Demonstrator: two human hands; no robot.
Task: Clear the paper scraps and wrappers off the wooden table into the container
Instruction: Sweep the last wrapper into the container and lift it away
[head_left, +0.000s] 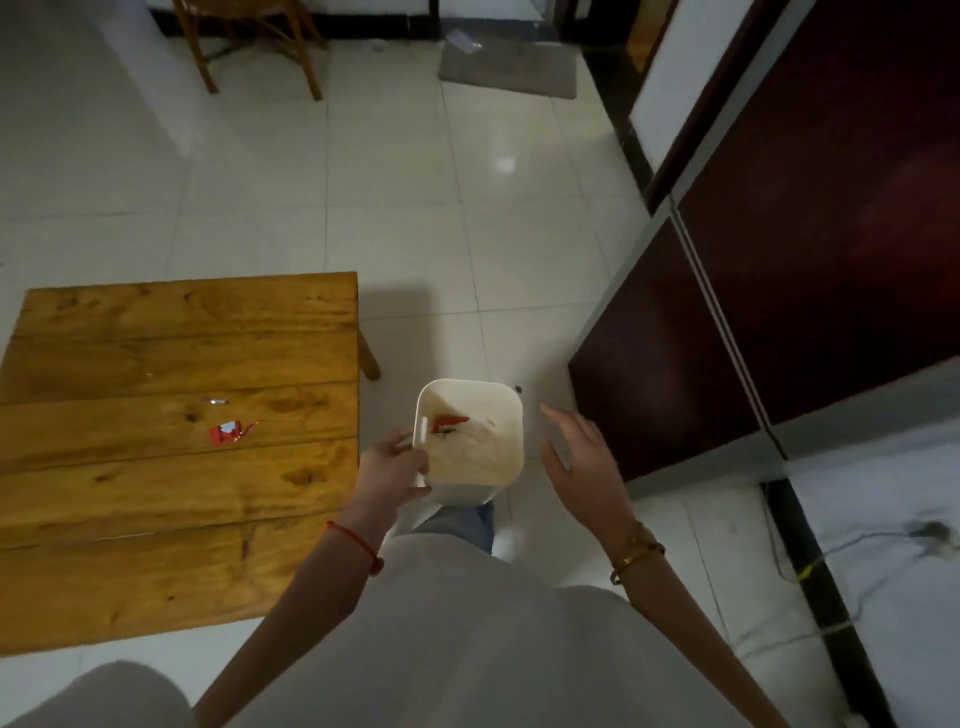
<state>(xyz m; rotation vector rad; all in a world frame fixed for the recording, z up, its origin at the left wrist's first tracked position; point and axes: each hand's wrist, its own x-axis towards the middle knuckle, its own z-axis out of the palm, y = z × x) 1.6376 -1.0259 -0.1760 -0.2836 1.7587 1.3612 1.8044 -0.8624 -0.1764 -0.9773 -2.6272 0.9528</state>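
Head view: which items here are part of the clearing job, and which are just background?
Job:
- red wrapper on wooden table
- small scrap beyond it
- white container, red scrap inside
- left hand gripping its rim
- right hand, open

Background:
- chair
- floor mat
- dark cabinet
- cable

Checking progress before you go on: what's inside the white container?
Inside the white container lies one red wrapper piece on pale contents. The left hand grips its rim; anything buried deeper is hidden.
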